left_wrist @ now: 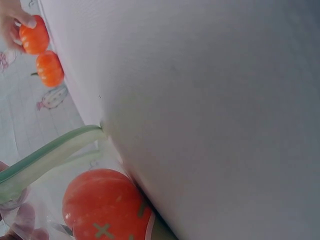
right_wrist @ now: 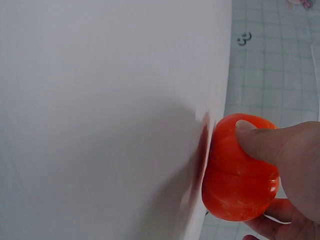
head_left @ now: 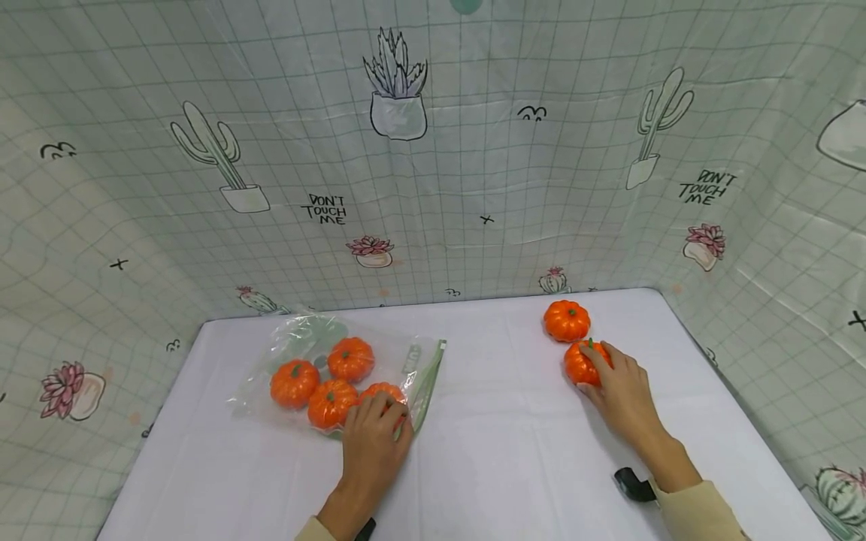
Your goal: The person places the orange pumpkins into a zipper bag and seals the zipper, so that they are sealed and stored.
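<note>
My right hand (head_left: 624, 394) grips a small orange toy pumpkin (head_left: 579, 364) with a green stem at the table's right side; in the right wrist view its thumb lies over the pumpkin (right_wrist: 237, 190). Right behind it sits a second pumpkin (head_left: 567, 321). On the left lies a clear zip bag (head_left: 428, 387) with a green edge, holding several pumpkins (head_left: 332, 403). My left hand (head_left: 375, 439) pinches the bag near its opening, over the nearest pumpkin (head_left: 383, 392), which it partly hides. Fingers (left_wrist: 25, 217) show behind the clear plastic in the left wrist view.
A white cloth covers the table (head_left: 487, 451). A grid-patterned curtain (head_left: 440, 173) with cactus drawings stands behind it and along both sides. A black object (head_left: 634, 485) is by the right wrist.
</note>
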Motion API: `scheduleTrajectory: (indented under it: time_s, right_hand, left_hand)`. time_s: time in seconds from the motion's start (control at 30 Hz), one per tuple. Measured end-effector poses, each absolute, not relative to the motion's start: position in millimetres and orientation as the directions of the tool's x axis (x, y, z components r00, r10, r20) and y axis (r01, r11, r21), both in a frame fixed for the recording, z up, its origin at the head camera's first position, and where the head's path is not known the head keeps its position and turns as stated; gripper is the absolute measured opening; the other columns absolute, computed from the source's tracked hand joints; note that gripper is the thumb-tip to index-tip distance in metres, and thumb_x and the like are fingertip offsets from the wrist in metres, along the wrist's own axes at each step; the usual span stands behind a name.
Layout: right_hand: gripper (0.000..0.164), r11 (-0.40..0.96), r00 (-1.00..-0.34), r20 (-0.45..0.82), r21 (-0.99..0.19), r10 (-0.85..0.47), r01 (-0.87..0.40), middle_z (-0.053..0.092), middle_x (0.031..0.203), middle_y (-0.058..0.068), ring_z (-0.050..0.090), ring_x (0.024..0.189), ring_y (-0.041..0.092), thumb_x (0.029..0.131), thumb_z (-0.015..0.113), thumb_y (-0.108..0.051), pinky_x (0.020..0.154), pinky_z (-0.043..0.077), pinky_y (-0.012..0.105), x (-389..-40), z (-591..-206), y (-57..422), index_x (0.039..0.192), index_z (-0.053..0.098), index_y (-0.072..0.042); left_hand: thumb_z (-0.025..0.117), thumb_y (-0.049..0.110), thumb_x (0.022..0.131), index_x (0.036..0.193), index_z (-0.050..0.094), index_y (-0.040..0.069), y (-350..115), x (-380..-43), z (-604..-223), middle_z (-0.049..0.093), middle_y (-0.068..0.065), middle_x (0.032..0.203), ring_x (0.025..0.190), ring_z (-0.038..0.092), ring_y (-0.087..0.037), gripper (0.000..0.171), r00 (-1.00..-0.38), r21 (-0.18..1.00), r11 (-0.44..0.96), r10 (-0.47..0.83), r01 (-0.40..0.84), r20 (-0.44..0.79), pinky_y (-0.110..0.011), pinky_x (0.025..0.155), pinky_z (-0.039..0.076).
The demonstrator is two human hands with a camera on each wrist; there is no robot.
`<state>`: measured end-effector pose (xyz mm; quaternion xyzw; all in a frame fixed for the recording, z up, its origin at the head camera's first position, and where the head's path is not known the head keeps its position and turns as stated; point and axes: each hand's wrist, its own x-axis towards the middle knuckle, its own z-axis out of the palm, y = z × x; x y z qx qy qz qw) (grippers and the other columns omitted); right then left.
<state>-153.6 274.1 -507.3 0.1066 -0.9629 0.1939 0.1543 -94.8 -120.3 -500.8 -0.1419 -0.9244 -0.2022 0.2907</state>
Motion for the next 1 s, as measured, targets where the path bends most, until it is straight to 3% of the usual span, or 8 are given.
scheduleTrajectory:
  time_s: [0.23, 0.53, 1.0]
  right_hand:
    - [0.068, 0.885, -0.922, 0.331, -0.343, -0.2, -0.314, 0.048, 0.146, 0.035, 0.047, 0.129, 0.056, 0.083, 0.088, -0.008, 0.104, 0.037, 0.073, -141.5, -501.4, 248.0, 0.143, 0.057, -0.003]
    - [0.069, 0.835, -0.883, 0.366, -0.352, -0.293, -0.423, 0.052, 0.147, 0.029, 0.052, 0.129, 0.051, 0.08, 0.091, -0.01, 0.104, 0.042, 0.068, -126.2, -504.2, 212.9, 0.142, 0.06, -0.008]
    - [0.07, 0.776, -0.826, 0.375, -0.322, -0.421, -0.542, 0.054, 0.147, 0.026, 0.056, 0.126, 0.047, 0.079, 0.093, -0.014, 0.104, 0.046, 0.063, -118.3, -506.8, 168.2, 0.142, 0.063, -0.011]
  left_hand:
    - [0.085, 0.007, 0.077, 0.084, 0.075, 0.011, -120.0, -95.5, -501.8, 0.059, -0.001, 0.087, 0.079, 0.057, -0.021, 0.013, -0.778, 0.286, 0.878, 0.14, 0.383, 0.613, -0.034, 0.067, 0.043]
    - [0.08, 0.009, 0.082, 0.084, 0.075, 0.01, -119.7, -96.6, -502.8, 0.06, -0.002, 0.088, 0.079, 0.056, -0.022, 0.006, -0.776, 0.298, 0.869, 0.141, 0.395, 0.615, -0.034, 0.067, 0.041]
    - [0.088, 0.007, 0.076, 0.085, 0.075, 0.01, -117.6, -95.1, -500.5, 0.06, -0.002, 0.088, 0.08, 0.057, -0.021, 0.016, -0.8, 0.292, 0.887, 0.129, 0.357, 0.586, -0.034, 0.069, 0.043]
